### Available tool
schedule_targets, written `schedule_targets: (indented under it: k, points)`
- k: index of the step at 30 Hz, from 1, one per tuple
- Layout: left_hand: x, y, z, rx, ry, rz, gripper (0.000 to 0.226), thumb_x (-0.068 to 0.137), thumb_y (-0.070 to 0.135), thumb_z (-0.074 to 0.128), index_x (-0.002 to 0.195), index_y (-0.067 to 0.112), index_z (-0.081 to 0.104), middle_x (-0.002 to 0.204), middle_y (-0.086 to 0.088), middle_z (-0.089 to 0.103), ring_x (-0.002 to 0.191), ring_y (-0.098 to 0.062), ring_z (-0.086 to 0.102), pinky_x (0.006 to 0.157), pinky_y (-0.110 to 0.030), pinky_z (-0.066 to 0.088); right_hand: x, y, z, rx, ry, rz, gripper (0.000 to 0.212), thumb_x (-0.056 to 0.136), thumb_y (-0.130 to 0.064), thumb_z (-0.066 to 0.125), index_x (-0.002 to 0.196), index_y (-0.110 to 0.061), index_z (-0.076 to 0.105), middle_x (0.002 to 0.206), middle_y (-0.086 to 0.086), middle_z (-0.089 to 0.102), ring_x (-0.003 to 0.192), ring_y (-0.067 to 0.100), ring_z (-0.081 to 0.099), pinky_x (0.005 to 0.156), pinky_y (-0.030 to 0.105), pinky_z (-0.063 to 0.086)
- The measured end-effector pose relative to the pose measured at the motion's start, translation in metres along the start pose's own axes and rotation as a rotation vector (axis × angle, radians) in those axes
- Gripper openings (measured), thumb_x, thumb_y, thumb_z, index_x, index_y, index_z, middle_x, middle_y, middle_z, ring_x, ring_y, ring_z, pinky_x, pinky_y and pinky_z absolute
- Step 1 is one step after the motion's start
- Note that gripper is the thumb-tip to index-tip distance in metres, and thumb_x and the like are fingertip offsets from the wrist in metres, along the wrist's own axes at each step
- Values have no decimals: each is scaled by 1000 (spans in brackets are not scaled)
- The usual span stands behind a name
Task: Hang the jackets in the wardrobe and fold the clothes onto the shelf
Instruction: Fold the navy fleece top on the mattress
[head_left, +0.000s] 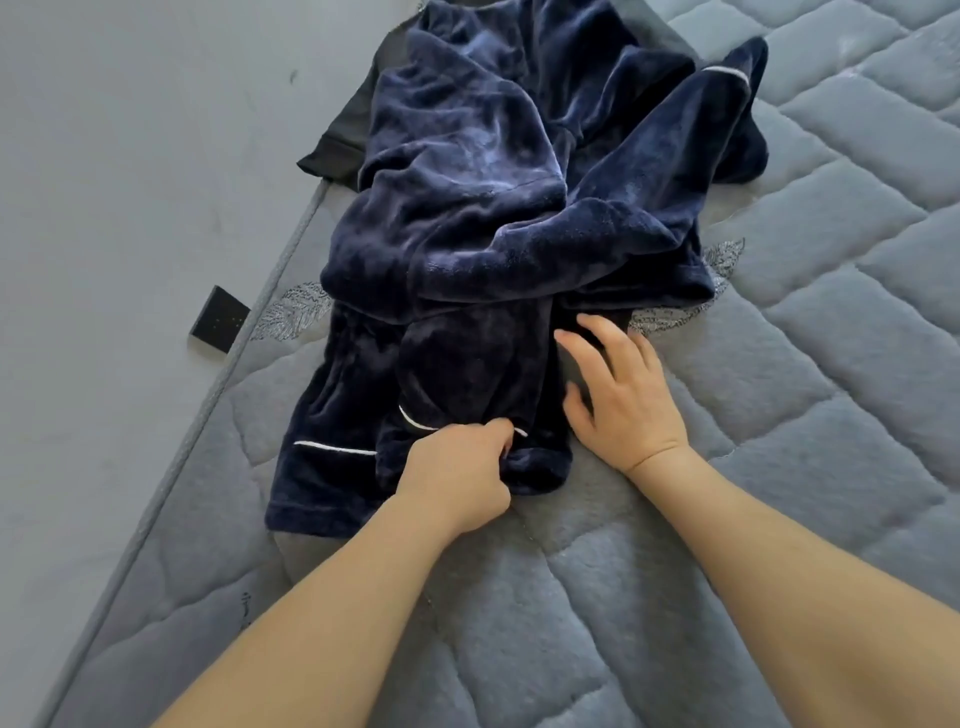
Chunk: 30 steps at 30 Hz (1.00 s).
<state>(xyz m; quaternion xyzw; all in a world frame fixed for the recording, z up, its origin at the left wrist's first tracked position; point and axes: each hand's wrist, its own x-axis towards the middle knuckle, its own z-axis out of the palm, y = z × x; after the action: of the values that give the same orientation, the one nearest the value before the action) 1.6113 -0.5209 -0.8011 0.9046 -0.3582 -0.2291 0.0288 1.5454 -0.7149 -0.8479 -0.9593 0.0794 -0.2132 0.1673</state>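
A rumpled navy fleece garment (498, 234) with white piping lies in a heap on the grey quilted mattress (779, 415), near the mattress edge that runs along the grey floor (130, 156). The left hand (457, 473) is closed, pinching a fold of the garment's near hem at the piping, while the right hand (618, 395) lies flat with fingers spread, just beside that hem and touching the fleece. A black cloth (343, 135) shows from under the garment's far side, and a small black square object (219, 319) sits on the floor beside the mattress edge
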Motion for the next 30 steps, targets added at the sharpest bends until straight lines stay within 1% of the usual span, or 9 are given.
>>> schedule_targets:
  k: [4, 7, 8, 10, 12, 15, 17, 22, 30]
  points:
    - [-15, 4, -5, -73, 3, 11, 31, 69, 11, 51, 88, 30, 35, 76, 11, 44, 81, -21, 46, 56, -32, 28, -28, -29, -10, -10, -181, -81, 63, 74, -12, 68, 135, -6, 53, 142, 18, 47, 127, 34, 49, 109, 64, 30]
    - [-47, -4, -1, -143, 76, 110, 62, 68, 12, 56, 122, 33, 36, 110, 8, 41, 105, -23, 39, 72, -35, 42, -59, -54, -15, -1, -250, -97, 72, 69, -22, 72, 137, -8, 51, 146, 15, 44, 131, 30, 48, 112, 65, 26]
    - [-59, -12, 4, -98, 164, 103, 77, 67, 16, 61, 136, 33, 31, 125, 4, 38, 115, -26, 35, 82, -39, 45, -66, -61, -15, -1, -243, -95, 71, 69, -23, 71, 135, -9, 52, 146, 14, 46, 131, 29, 49, 112, 66, 26]
    - [-77, -28, 15, 28, 376, -41, 96, 65, 29, 72, 149, 30, 27, 145, -6, 31, 135, -35, 27, 97, -54, 42, -74, -67, -14, -32, -202, -110, 53, 71, -24, 65, 123, -10, 61, 139, 11, 54, 122, 32, 56, 109, 67, 29]
    - [-79, -41, 24, 32, 396, -188, 97, 72, 48, 69, 155, 29, 22, 155, -13, 20, 145, -43, 11, 110, -61, 26, -73, -66, -10, -86, -201, -148, 39, 75, -27, 56, 108, -11, 66, 130, 9, 60, 114, 35, 60, 108, 65, 32]
    - [-55, -42, 37, 63, 211, -285, 94, 77, 58, 40, 152, 34, -10, 158, -12, -6, 145, -42, -11, 114, -58, 0, -69, -59, -3, -100, -224, -145, 36, 74, -31, 53, 102, -12, 65, 122, 8, 61, 111, 35, 59, 110, 58, 32]
    - [-42, -42, 39, 130, 126, -313, 94, 73, 56, 35, 145, 33, -21, 154, -10, -12, 142, -42, -11, 111, -57, -8, -65, -58, -1, -81, -229, -123, 34, 74, -32, 54, 100, -13, 64, 119, 7, 59, 108, 32, 58, 111, 54, 30]
    - [-29, -54, 30, 226, 41, -257, 97, 71, 59, 43, 140, 31, -19, 145, -8, -7, 133, -39, 0, 105, -57, -1, -65, -54, 2, -67, -224, -99, 31, 74, -34, 56, 95, -12, 62, 114, 6, 58, 102, 29, 57, 112, 50, 28]
    - [-17, -65, 29, 215, 131, -171, 84, 73, 53, 50, 138, 32, 1, 131, -5, 11, 117, -30, 16, 100, -52, 13, -65, -50, 4, -70, -205, -102, 24, 78, -32, 57, 91, -12, 60, 113, 4, 57, 100, 26, 53, 112, 47, 28]
